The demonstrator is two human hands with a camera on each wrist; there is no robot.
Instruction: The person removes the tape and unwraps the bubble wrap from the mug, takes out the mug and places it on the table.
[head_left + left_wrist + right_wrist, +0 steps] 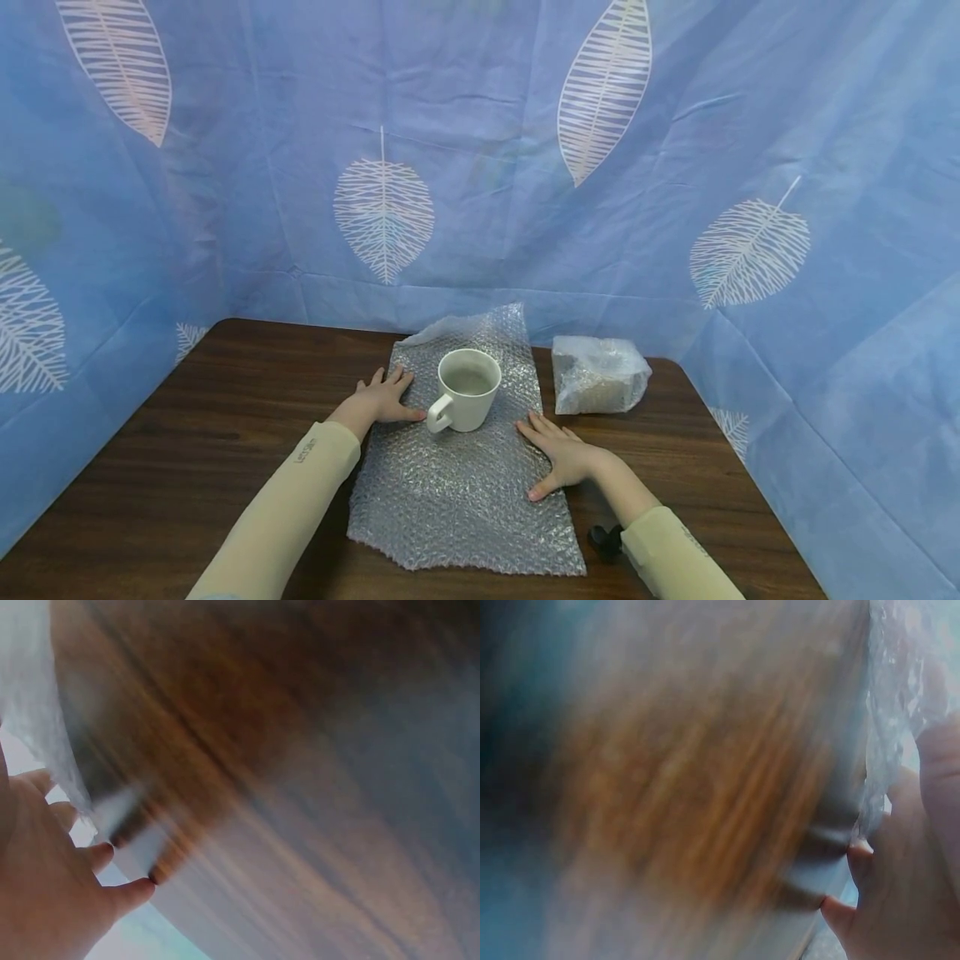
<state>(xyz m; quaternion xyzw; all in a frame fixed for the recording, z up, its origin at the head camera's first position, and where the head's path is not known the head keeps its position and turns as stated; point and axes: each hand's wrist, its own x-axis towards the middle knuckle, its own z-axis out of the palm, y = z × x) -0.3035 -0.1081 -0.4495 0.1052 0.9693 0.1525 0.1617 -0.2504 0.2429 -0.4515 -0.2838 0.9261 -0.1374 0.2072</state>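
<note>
A white mug (467,392) stands upright on a sheet of bubble wrap (457,500), its handle facing the near left. At the sheet's left edge my left hand (384,400) rests with fingers spread, the thumb tip close to the mug's handle. My right hand (558,454) lies on the right edge, fingers spread and thumb pointing toward the near side. In the left wrist view, the fingertips of the left hand (60,862) are down at the table by the wrap's border. The right wrist view has the right hand (900,877) beside the crinkled wrap edge.
A bundle wrapped in bubble wrap (600,375) sits at the back right of the dark wooden table (225,417). Blue cloth with white leaf prints (465,208) hangs behind and on both sides. A small black object (604,540) shows by the right sleeve.
</note>
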